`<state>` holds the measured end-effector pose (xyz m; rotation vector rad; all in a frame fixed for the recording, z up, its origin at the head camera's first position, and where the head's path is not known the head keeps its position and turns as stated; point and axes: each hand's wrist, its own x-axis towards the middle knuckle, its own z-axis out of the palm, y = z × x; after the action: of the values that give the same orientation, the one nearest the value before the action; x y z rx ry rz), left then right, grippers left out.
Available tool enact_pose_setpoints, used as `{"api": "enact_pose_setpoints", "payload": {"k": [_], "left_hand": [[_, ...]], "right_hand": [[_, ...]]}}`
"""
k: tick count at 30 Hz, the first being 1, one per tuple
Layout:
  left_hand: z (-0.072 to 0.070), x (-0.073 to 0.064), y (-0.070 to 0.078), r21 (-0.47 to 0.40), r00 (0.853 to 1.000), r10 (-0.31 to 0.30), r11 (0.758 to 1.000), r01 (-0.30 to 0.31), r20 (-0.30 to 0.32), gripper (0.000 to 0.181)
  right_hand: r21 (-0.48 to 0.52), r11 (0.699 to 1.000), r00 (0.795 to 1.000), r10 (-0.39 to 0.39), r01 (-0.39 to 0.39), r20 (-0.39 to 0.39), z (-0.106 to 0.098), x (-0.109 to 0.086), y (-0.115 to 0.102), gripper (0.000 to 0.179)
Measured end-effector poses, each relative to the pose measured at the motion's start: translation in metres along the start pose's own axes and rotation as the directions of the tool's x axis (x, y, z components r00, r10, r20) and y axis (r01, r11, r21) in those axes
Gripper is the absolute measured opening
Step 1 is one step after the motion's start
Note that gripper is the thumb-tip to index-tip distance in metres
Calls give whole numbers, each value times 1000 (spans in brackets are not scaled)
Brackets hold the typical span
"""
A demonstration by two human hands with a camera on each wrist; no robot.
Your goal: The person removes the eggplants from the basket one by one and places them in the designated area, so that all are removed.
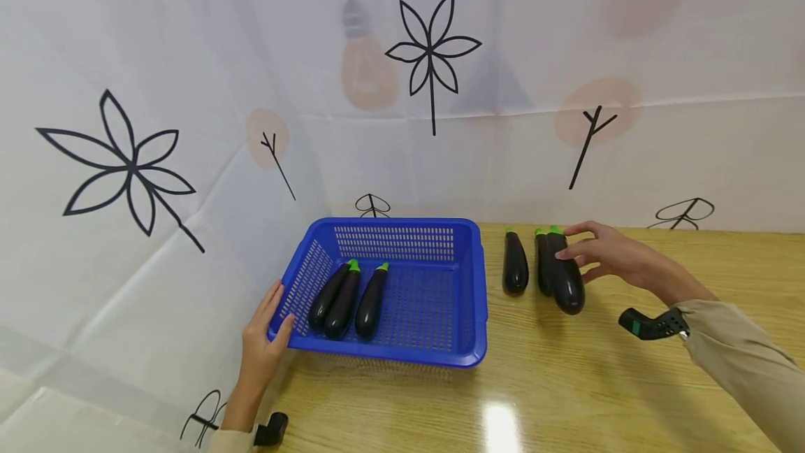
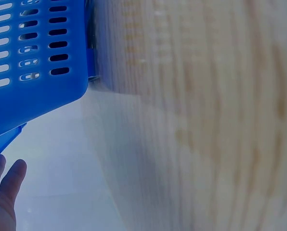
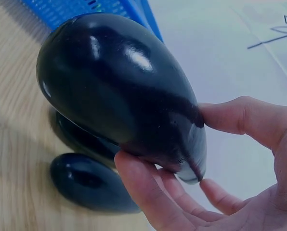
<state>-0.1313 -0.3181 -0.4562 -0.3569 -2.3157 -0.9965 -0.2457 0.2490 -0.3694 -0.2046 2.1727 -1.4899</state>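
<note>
My right hand (image 1: 613, 257) grips a dark, glossy eggplant (image 1: 568, 278) around its upper part, thumb on one side and fingers on the other. In the right wrist view, the rounded end of this eggplant (image 3: 114, 82) points away from the palm. It partly covers a second eggplant (image 1: 543, 264); a third eggplant (image 1: 516, 264) lies to the left on the table. At the left rim of a blue plastic basket (image 1: 409, 355) is my left hand (image 1: 260, 344), its fairly straight fingers and thumb touching the near-left corner. Inside the basket, three green-capped eggplants (image 1: 371, 303) lie toward the left.
The wooden table (image 1: 566, 383) meets a white patterned cloth (image 1: 534, 166) behind the basket. More of this cloth hangs close along the left side. The basket's perforated walls (image 2: 37, 72) stand above the tabletop.
</note>
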Motion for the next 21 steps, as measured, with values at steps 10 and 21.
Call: {"api": "enact_pose_setpoints", "payload": {"k": [10, 21], "left_hand": [[-1, 1, 2, 2, 1000, -14, 1000, 14, 1, 57], [0, 1, -1, 6, 1000, 13, 1000, -13, -12, 55]], "right_hand": [[-13, 1000, 1000, 16, -16, -11, -9, 5, 10, 78], [-40, 997, 997, 65, -66, -37, -24, 19, 32, 78]]}}
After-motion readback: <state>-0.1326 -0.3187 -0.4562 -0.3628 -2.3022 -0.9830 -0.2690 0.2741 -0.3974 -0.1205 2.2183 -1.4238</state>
